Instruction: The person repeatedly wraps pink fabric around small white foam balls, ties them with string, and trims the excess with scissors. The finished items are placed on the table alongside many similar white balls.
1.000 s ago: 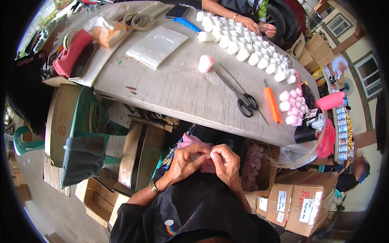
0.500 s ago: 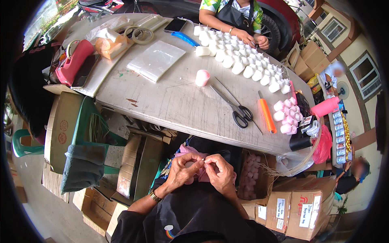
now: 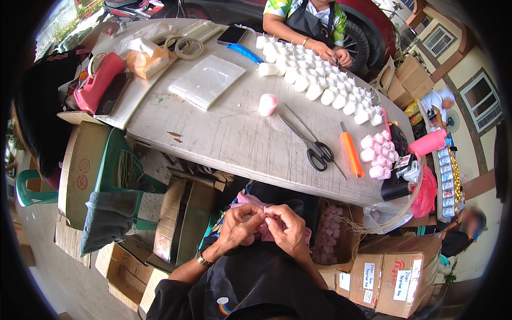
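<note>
We find the left hand [image 3: 238,226] and right hand [image 3: 287,226] pinching a small white piece [image 3: 265,210] outside the near edge of the table [image 3: 213,138]; we judge this fine fingertip work, next needing steady grip.

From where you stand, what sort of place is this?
Likely an open-air craft workspace: rows of rounded white candle-like pieces stand on a worn grey table, with a red vehicle parked just beyond.
</note>
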A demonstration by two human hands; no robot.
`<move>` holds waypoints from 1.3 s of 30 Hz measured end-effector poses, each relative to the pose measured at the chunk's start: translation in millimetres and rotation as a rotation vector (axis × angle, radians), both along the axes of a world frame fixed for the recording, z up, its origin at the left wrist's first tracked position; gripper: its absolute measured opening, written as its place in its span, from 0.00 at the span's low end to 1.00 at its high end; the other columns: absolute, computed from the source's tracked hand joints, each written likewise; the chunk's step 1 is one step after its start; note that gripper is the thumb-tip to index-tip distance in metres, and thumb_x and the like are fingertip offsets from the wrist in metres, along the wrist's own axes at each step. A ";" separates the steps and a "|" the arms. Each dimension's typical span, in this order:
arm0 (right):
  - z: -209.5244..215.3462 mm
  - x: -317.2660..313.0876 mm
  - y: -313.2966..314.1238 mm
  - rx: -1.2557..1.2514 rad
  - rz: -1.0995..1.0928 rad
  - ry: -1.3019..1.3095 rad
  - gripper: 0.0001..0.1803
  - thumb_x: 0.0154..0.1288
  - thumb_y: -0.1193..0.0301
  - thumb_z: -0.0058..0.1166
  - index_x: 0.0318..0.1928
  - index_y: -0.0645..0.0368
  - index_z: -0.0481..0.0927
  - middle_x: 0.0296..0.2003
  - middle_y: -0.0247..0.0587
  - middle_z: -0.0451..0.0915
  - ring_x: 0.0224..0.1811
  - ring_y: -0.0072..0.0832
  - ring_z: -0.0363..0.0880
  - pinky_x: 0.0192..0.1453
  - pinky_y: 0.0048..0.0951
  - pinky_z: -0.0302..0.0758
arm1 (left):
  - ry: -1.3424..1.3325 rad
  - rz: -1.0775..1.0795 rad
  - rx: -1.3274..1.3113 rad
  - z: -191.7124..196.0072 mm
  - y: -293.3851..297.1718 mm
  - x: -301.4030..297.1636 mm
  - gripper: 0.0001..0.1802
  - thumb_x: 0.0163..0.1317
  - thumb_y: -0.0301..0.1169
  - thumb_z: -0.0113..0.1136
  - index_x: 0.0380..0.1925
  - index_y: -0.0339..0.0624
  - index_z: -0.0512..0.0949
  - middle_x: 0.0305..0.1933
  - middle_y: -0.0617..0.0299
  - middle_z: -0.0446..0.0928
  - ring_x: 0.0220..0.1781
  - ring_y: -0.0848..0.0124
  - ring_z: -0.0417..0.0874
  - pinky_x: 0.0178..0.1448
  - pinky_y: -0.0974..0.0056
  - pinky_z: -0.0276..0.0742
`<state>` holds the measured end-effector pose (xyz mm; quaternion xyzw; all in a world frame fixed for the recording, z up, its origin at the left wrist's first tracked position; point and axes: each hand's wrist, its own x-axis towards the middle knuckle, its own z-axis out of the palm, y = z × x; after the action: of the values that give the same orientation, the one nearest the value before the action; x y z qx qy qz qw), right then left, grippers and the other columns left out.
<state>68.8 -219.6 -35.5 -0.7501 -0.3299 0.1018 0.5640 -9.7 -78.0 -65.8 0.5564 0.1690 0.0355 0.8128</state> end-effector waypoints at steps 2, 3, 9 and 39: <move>-2.2 -0.9 -2.5 0.029 -0.025 0.232 0.09 0.63 0.83 0.58 0.44 0.64 0.80 0.35 0.34 0.82 0.34 0.17 0.80 0.38 0.22 0.79 | -0.001 0.009 0.204 3.9 -1.0 -0.7 0.11 0.64 0.32 0.64 0.37 0.33 0.81 0.29 0.61 0.82 0.29 0.75 0.83 0.33 0.70 0.77; -2.8 -0.4 -3.9 0.031 -0.023 0.267 0.08 0.64 0.82 0.58 0.44 0.64 0.80 0.34 0.33 0.82 0.34 0.15 0.79 0.38 0.21 0.78 | -0.020 0.015 0.325 5.5 -1.9 -0.6 0.11 0.64 0.32 0.65 0.37 0.33 0.81 0.29 0.60 0.82 0.29 0.73 0.84 0.33 0.69 0.78; -0.2 4.2 -7.5 -0.056 -0.015 0.216 0.04 0.65 0.80 0.58 0.40 0.64 0.79 0.31 0.32 0.81 0.31 0.12 0.76 0.35 0.18 0.74 | -0.206 0.042 0.666 10.8 -3.8 0.7 0.10 0.59 0.29 0.66 0.37 0.34 0.81 0.33 0.54 0.83 0.33 0.60 0.87 0.37 0.62 0.81; -1.8 7.7 8.9 -0.017 0.084 -0.416 0.15 0.57 0.88 0.56 0.44 0.62 0.78 0.37 0.43 0.80 0.35 0.32 0.82 0.39 0.28 0.79 | -0.065 0.121 -0.238 -3.4 -1.1 0.4 0.07 0.64 0.30 0.65 0.33 0.36 0.83 0.25 0.65 0.80 0.26 0.82 0.76 0.29 0.74 0.69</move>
<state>76.5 -210.7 -37.3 -0.7453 -0.4695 -0.0289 0.4726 -9.3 -79.1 -69.2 0.4436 0.1786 0.0822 0.8744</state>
